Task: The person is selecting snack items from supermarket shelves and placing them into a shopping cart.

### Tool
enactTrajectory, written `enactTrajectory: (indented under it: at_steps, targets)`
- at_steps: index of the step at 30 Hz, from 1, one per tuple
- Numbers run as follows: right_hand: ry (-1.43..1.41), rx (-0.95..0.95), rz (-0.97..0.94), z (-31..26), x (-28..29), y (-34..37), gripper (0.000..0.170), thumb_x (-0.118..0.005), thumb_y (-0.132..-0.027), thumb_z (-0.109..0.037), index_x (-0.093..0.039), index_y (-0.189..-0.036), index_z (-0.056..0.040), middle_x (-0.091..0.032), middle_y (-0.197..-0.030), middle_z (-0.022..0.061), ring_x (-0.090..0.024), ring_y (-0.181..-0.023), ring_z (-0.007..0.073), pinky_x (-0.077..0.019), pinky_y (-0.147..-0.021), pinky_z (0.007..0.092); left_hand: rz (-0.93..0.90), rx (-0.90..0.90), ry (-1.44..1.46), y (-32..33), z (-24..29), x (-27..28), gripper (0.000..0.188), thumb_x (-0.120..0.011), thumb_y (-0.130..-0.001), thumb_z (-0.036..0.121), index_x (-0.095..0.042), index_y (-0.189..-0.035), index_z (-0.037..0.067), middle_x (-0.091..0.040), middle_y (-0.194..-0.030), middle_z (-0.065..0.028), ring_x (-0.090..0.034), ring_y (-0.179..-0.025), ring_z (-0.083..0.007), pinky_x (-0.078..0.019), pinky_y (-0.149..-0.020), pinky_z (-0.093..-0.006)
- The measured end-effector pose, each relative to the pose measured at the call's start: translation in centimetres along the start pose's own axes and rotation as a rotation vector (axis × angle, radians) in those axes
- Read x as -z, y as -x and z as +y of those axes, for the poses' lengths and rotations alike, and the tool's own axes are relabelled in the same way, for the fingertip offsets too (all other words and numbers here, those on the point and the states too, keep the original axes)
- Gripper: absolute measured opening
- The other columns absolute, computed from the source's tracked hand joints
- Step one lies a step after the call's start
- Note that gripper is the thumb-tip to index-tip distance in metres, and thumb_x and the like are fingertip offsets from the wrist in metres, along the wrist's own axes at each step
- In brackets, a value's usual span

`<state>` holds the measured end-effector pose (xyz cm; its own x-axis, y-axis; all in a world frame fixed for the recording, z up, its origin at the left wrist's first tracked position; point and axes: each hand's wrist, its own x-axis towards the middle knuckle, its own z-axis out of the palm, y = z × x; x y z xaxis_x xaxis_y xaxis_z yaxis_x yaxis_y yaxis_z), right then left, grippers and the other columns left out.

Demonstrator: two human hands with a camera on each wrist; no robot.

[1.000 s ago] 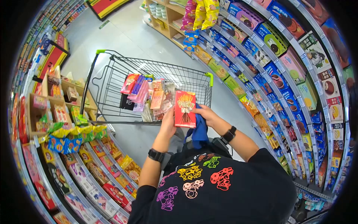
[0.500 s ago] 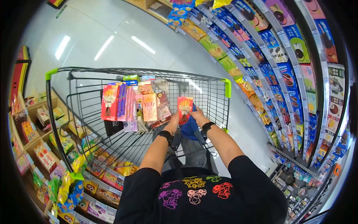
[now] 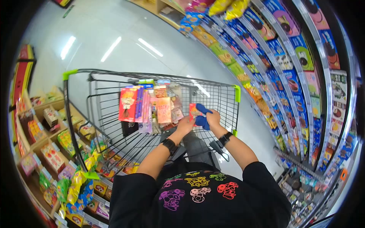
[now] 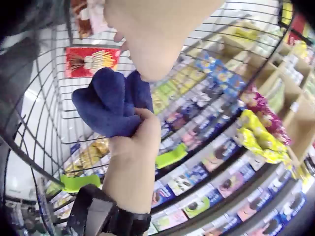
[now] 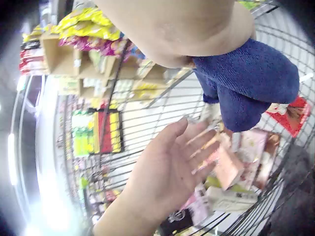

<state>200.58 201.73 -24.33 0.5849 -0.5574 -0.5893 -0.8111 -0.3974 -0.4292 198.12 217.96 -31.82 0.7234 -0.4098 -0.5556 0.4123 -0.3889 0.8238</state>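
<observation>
The right hand [image 3: 214, 117] grips a dark blue cloth [image 3: 201, 121], which hangs in folds below the fingers in the right wrist view [image 5: 246, 83]. In that view the left hand [image 5: 165, 169] has its fingers spread, palm showing, with nothing in it. A red Pocky box [image 3: 193, 110] is inside the wire cart [image 3: 159, 75], just beyond the left hand [image 3: 185, 124]. Neither hand touches the red box [image 4: 91, 62] in the left wrist view. Another red box [image 3: 128, 104], purple packs [image 3: 140, 102] and a peach Pocky box [image 3: 164, 110] lie farther left in the cart.
Snack shelves [image 3: 279, 72] curve along the right side. Wooden bins [image 3: 47, 125] with packets stand at the left, beside hanging yellow bags [image 3: 77, 184]. Pale tiled floor [image 3: 125, 34] lies beyond the cart, and the cart's wire sides surround the goods.
The red Pocky box has gone from the hands down into the cart. The left hand has let go of it. The blue cloth has come up with the right hand, and the head view has tilted.
</observation>
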Motion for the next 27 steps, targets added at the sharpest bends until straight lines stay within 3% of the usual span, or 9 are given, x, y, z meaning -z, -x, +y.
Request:
enactTrajectory:
  at_steps: [1, 2, 5, 6, 11, 13, 17, 22, 27]
  targets:
    - [0.000, 0.071, -0.048, -2.7, 0.7, 2.1, 0.029, -0.055, -0.073, -0.021, -0.067, -0.095, -0.0067, -0.065, -0.088, 0.0158, -0.063, -0.083, 0.0272, -0.0471, -0.075, 0.0342, 0.272, 0.038, -0.023, 2.9, 5.0, 3.5, 0.047, -0.060, -0.076, 0.030, -0.052, -0.113, 0.001, -0.056, -0.104, -0.0236, -0.054, -0.097, -0.0371, -0.0422, -0.086, -0.0397]
    - [-0.065, 0.102, -0.169, -4.0, 0.4, 2.9, 0.031, -0.056, -0.077, -0.031, -0.067, -0.089, -0.0048, -0.065, -0.086, 0.0160, -0.063, -0.082, 0.0271, -0.0465, -0.073, 0.0339, 0.498, -0.193, -0.178, 3.5, 4.7, 6.2, 0.049, -0.063, -0.073, 0.026, -0.051, -0.113, 0.001, -0.054, -0.104, -0.0229, -0.051, -0.102, -0.0362, -0.0396, -0.089, -0.0414]
    - [-0.389, 0.055, -0.412, -8.6, -3.2, 5.7, 0.042, -0.053, -0.081, -0.042, -0.067, -0.088, -0.0034, -0.065, -0.084, 0.0175, -0.062, -0.081, 0.0286, -0.0461, -0.072, 0.0348, 0.931, -0.048, -0.641, 8.1, 8.6, 15.1, 0.067, -0.066, -0.070, 0.032, -0.039, -0.123, 0.002, -0.045, -0.119, -0.0209, -0.041, -0.113, -0.0384, -0.0312, -0.094, -0.0501]
    - [-0.283, 0.157, -0.427, -9.9, -5.0, 6.4, 0.045, -0.051, -0.083, -0.045, -0.067, -0.086, -0.0028, -0.065, -0.083, 0.0181, -0.062, -0.080, 0.0290, -0.0460, -0.072, 0.0351, 1.050, 0.028, -0.786, 9.4, 9.2, 17.2, 0.070, -0.066, -0.069, 0.034, -0.038, -0.125, 0.002, -0.044, -0.121, -0.0200, -0.040, -0.114, -0.0375, -0.0305, -0.094, -0.0506]
    - [0.067, 0.560, -0.536, -14.8, -14.9, 8.7, 0.056, -0.053, -0.078, -0.055, -0.063, -0.084, -0.0002, -0.064, -0.083, 0.0198, -0.062, -0.081, 0.0318, -0.0466, -0.072, 0.0367, 1.024, 0.369, -0.808, 11.4, 6.8, 22.5, 0.083, -0.070, -0.064, 0.041, -0.034, -0.128, 0.001, -0.045, -0.115, -0.0202, -0.042, -0.109, -0.0358, -0.0344, -0.090, -0.0483]
    - [0.094, 0.535, -0.623, -16.2, -17.3, 8.9, 0.054, -0.052, -0.079, -0.052, -0.063, -0.082, 0.0012, -0.064, -0.082, 0.0186, -0.062, -0.079, 0.0277, -0.0465, -0.070, 0.0355, 0.893, 0.487, -0.745, 11.6, 7.1, 23.3, 0.087, -0.072, -0.062, 0.042, -0.034, -0.129, 0.001, -0.046, -0.114, -0.0193, -0.043, -0.108, -0.0348, -0.0361, -0.088, -0.0476]
    - [0.173, 0.498, -0.743, -16.6, -19.8, 9.1, 0.055, -0.052, -0.080, -0.051, -0.062, -0.081, 0.0029, -0.064, -0.079, 0.0176, -0.061, -0.075, 0.0254, -0.0463, -0.067, 0.0346, 0.878, 0.449, -0.756, 11.2, 4.9, 23.5, 0.088, -0.074, -0.060, 0.040, -0.035, -0.127, -0.003, -0.046, -0.112, -0.0199, -0.043, -0.106, -0.0353, -0.0383, -0.086, -0.0458]
    - [-0.056, 0.632, -0.811, -14.7, -18.7, 9.1, 0.043, -0.054, -0.085, -0.040, -0.060, -0.094, 0.0017, -0.062, -0.084, 0.0114, -0.057, -0.074, 0.0189, -0.0452, -0.067, 0.0317, 0.977, 0.405, -0.755, 12.0, 5.5, 21.4, 0.070, -0.069, -0.063, 0.041, -0.048, -0.108, -0.008, -0.050, -0.103, -0.0228, -0.048, -0.101, -0.0356, -0.0398, -0.086, -0.0436]
    - [-0.343, 0.535, -0.992, -13.0, -8.0, 10.8, 0.033, -0.056, -0.085, -0.032, -0.057, -0.095, -0.0003, -0.059, -0.085, 0.0057, -0.055, -0.075, 0.0107, -0.0445, -0.065, 0.0247, 0.825, 0.288, -0.284, 16.0, 9.5, 16.6, 0.085, -0.073, -0.059, 0.040, -0.038, -0.120, -0.008, -0.045, -0.111, -0.0280, -0.050, -0.097, -0.0427, -0.0400, -0.089, -0.0445]
